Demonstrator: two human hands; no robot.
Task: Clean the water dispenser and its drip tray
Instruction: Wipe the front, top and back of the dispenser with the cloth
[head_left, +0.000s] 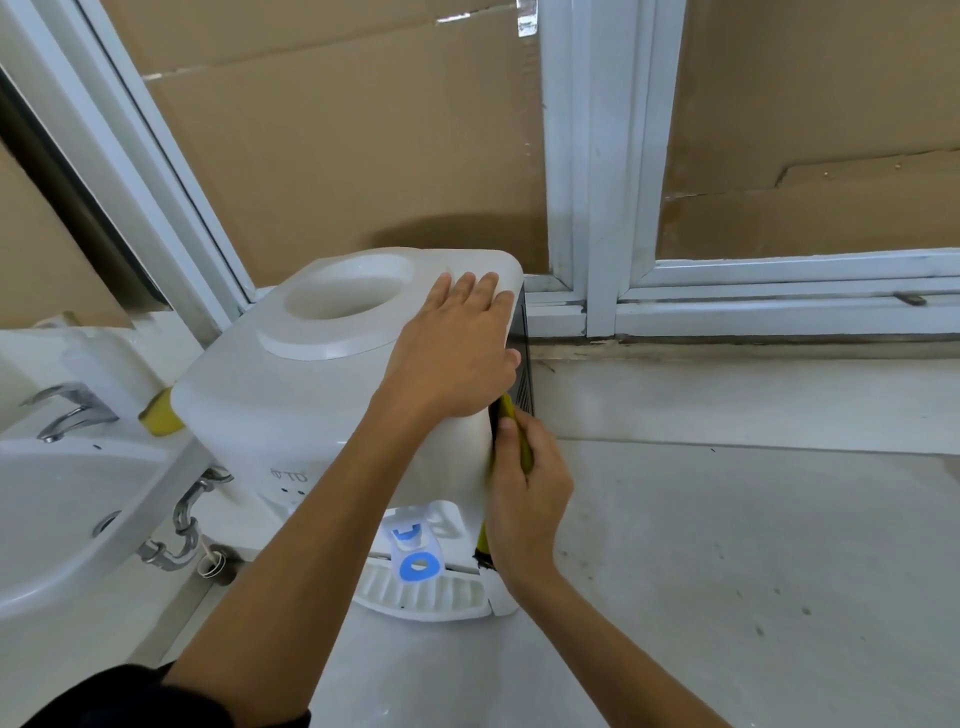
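A white water dispenser (291, 395) stands on the floor in front of me, its round bottle well open on top. My left hand (457, 343) lies flat on the top right corner, fingers spread over the edge. My right hand (524, 493) grips a yellow and dark sponge (511, 415) and presses it against the dispenser's right side, by its dark panel (524, 353). Below the front hang a blue tap (415, 551) and the white ribbed drip tray (421, 595).
A white washbasin (67, 519) with a chrome faucet (67, 410) and drain pipe (182, 530) stands at the left. A second yellow sponge (158, 413) sits on the basin's rim. White window frames (597, 208) backed with cardboard rise behind. Grey floor (727, 545) stretches right.
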